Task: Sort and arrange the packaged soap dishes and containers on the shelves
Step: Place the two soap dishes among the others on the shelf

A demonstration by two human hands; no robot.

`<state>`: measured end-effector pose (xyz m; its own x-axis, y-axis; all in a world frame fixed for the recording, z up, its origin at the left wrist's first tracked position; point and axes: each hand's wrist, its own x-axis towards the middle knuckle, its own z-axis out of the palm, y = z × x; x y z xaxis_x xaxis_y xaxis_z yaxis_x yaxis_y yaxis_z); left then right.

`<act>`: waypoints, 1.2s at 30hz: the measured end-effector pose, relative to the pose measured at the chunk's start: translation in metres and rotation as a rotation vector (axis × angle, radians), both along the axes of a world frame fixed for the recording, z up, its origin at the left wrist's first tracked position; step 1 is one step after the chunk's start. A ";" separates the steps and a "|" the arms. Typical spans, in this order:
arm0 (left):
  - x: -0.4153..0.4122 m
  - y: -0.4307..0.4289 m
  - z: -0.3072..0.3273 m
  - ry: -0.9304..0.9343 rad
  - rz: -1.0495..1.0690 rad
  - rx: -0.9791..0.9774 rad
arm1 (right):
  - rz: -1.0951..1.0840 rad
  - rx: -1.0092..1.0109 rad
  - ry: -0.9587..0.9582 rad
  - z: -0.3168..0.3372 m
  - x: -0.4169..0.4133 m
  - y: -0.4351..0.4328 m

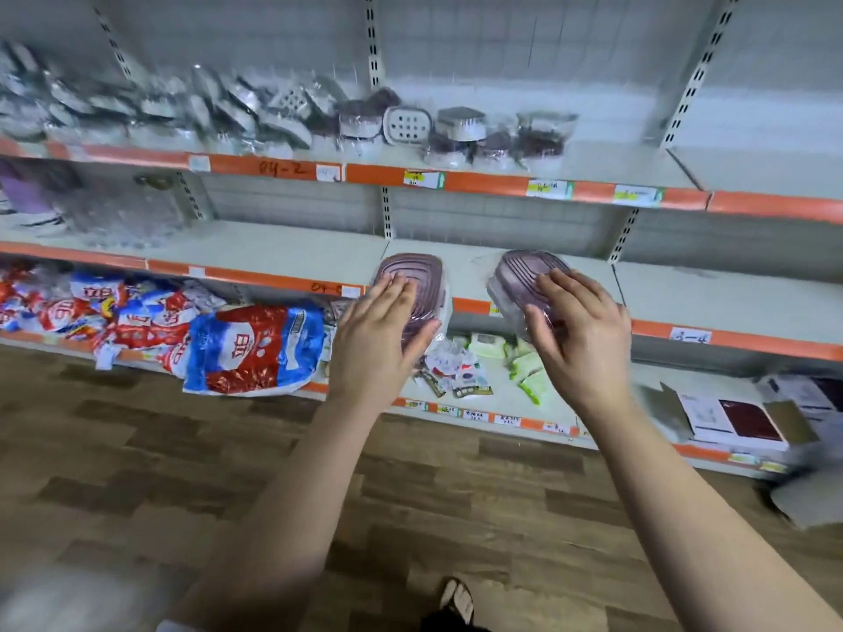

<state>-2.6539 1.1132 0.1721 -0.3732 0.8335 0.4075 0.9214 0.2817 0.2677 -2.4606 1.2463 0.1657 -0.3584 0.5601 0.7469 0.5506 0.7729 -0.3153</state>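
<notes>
Two purple ribbed soap dishes wrapped in clear plastic are held in front of the middle shelf. My left hand holds the left soap dish, fingers laid over its top and thumb underneath. My right hand grips the right soap dish the same way, and that dish is tilted. On the top shelf lie several more packaged soap dishes and containers, white, grey and purple, in a loose row that runs to the far left.
The bottom shelf holds red, white and blue bags at left, small green and white packets in the middle, and boxes at right. Orange price strips edge each shelf. A wooden floor lies below.
</notes>
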 end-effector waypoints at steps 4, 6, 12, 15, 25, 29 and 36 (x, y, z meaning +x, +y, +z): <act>-0.049 0.078 0.008 0.004 0.013 0.016 | 0.009 0.000 -0.009 0.012 -0.049 0.076; -0.074 0.110 0.010 -0.012 0.019 0.046 | 0.023 -0.006 -0.014 0.017 -0.074 0.108; -0.147 0.190 0.011 -0.013 0.019 0.099 | 0.047 0.008 -0.009 0.020 -0.145 0.181; -0.193 0.230 0.008 0.002 -0.009 0.124 | 0.044 -0.001 0.027 0.020 -0.186 0.214; -0.332 0.360 0.004 0.026 -0.124 0.048 | -0.059 -0.036 0.080 0.034 -0.314 0.296; -0.368 0.401 -0.006 0.050 -0.141 -0.011 | -0.078 -0.029 0.052 0.030 -0.340 0.318; -0.392 0.443 -0.022 0.055 -0.169 -0.087 | -0.062 0.044 0.054 0.031 -0.371 0.349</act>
<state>-3.0456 1.5565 0.1503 -0.2038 0.9155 0.3468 0.9701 0.1412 0.1972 -2.8321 1.5958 0.1964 -0.2825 0.5461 0.7886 0.5805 0.7518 -0.3127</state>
